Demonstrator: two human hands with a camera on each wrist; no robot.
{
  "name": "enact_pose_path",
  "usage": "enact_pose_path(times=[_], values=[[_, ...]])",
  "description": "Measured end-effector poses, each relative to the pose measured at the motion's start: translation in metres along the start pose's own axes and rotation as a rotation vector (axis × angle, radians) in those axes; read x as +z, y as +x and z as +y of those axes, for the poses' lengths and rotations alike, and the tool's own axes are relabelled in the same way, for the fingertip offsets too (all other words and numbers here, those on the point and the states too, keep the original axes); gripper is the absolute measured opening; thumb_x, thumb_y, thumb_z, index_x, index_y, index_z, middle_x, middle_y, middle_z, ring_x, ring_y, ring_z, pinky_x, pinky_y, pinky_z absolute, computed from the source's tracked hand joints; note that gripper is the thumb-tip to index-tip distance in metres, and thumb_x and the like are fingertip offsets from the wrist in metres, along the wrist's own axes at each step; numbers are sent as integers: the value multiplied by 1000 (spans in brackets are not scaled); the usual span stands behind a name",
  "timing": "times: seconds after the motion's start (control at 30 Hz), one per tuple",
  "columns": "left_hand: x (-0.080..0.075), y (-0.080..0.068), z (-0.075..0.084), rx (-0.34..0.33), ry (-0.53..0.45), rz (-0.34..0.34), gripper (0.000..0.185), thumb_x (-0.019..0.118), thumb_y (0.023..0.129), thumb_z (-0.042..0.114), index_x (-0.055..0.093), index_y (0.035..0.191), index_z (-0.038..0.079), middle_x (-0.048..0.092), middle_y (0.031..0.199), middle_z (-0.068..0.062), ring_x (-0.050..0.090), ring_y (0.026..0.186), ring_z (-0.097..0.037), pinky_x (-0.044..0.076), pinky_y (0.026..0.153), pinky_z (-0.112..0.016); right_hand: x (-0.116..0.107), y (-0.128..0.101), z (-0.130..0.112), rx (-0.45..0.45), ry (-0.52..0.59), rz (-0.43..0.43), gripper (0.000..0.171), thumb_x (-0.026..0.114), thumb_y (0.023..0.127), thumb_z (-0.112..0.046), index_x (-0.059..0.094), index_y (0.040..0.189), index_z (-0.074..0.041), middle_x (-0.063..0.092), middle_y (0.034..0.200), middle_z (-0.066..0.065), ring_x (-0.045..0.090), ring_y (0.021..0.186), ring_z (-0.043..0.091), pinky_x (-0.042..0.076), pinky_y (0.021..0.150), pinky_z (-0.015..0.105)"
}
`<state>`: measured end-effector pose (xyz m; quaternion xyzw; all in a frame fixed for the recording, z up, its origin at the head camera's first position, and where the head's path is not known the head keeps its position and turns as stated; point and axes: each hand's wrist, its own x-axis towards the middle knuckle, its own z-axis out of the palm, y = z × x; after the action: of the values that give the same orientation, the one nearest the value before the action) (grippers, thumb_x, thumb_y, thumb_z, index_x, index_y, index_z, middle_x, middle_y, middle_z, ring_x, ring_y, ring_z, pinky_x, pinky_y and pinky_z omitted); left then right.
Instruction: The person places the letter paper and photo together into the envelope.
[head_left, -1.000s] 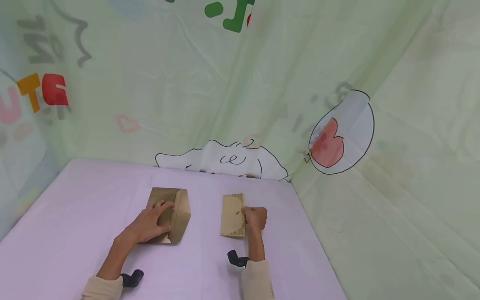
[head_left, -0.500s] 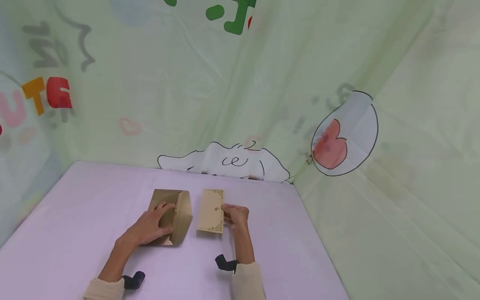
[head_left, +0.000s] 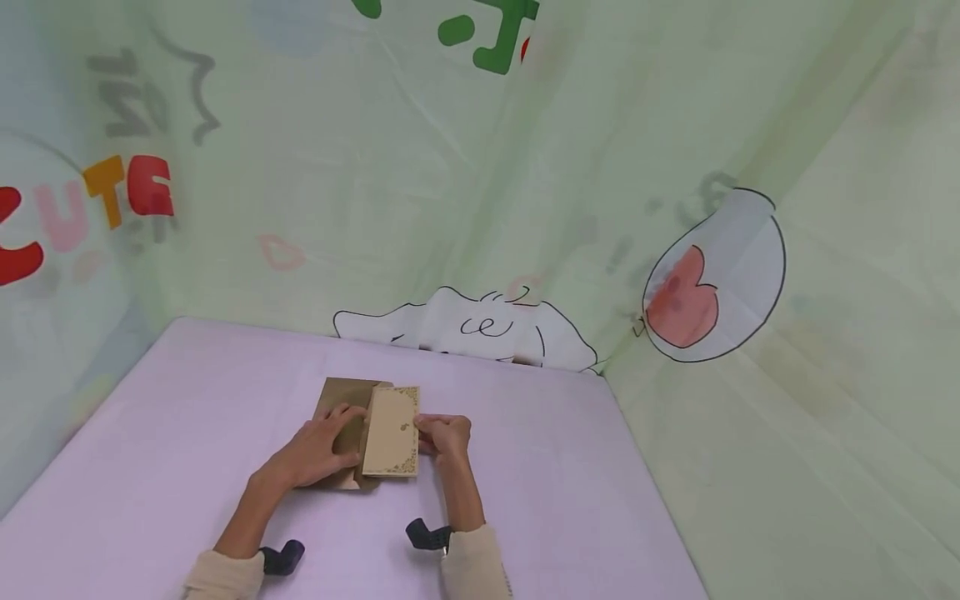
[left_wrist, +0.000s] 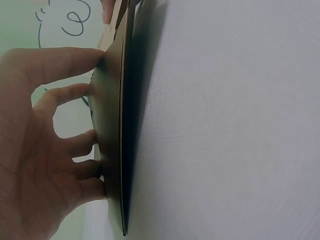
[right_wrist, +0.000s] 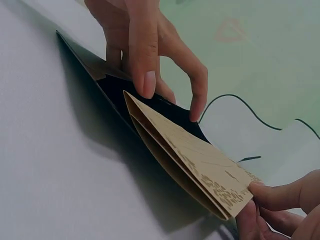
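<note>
A brown-gold envelope (head_left: 347, 392) lies on the table, its dark mouth gaping in the right wrist view. My left hand (head_left: 315, 450) rests on it with fingers spread; in the left wrist view its fingertips touch the envelope's upper face (left_wrist: 110, 140). Thumb and fingers of my right hand (head_left: 447, 435) pinch the right edge of a folded cream card (head_left: 392, 433) with gold floral corners. The card's far end (right_wrist: 137, 107) sits at the envelope's mouth, over the flap. How far it reaches inside, I cannot tell.
A pale lilac cloth covers the table (head_left: 540, 500). Behind it hangs a green printed curtain (head_left: 360, 208), with another curtain side (head_left: 810, 433) along the right edge. Dark camera mounts (head_left: 283, 558) sit at the wrists.
My right hand has carried the card leftward from the bare table to the envelope, where it now covers most of the flap. The left hand has stayed on the envelope.
</note>
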<state>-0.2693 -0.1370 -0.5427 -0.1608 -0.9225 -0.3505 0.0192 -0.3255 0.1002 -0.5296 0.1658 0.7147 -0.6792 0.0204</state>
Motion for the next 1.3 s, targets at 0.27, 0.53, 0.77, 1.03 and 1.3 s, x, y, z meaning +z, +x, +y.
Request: enact_pose_path(times=[0.27, 0.53, 0.77, 1.03, 1.3], values=[[3, 2, -1, 6, 22, 14, 68, 77, 94, 31, 55, 157, 15, 52, 162, -23, 54, 144, -53, 43, 114, -76, 9, -1, 0, 2, 2, -20, 11, 85, 89, 3, 82, 98, 8, 82, 81, 13, 72, 63, 10, 58, 52, 22], [1, 1, -3, -8, 22, 6, 70, 77, 94, 32, 53, 158, 16, 51, 162, -23, 55, 144, -52, 43, 115, -75, 26, -8, 2, -69, -5, -45, 8, 83, 85, 10, 82, 92, 11, 80, 74, 15, 71, 58, 9, 57, 49, 21], [3, 0, -1, 4, 14, 4, 68, 78, 94, 32, 55, 156, 15, 53, 160, -19, 55, 145, -50, 42, 115, -75, 48, -11, 6, -173, -158, -28, 5, 85, 84, 9, 82, 88, 9, 77, 68, 13, 65, 47, 6, 57, 48, 22], [5, 3, 4, 17, 16, -9, 65, 78, 94, 32, 57, 154, 16, 55, 159, -19, 55, 145, -50, 42, 115, -74, 62, -21, 1, -288, -257, -32, 4, 84, 81, 9, 81, 79, 8, 76, 67, 18, 73, 47, 20, 60, 48, 27], [7, 3, 8, 2, 28, -20, 67, 79, 93, 29, 57, 155, 16, 55, 158, -18, 57, 142, -47, 44, 114, -72, 77, 33, 49, -349, -364, 38, 14, 83, 77, 2, 81, 66, -6, 71, 56, 4, 61, 36, 8, 53, 40, 28]])
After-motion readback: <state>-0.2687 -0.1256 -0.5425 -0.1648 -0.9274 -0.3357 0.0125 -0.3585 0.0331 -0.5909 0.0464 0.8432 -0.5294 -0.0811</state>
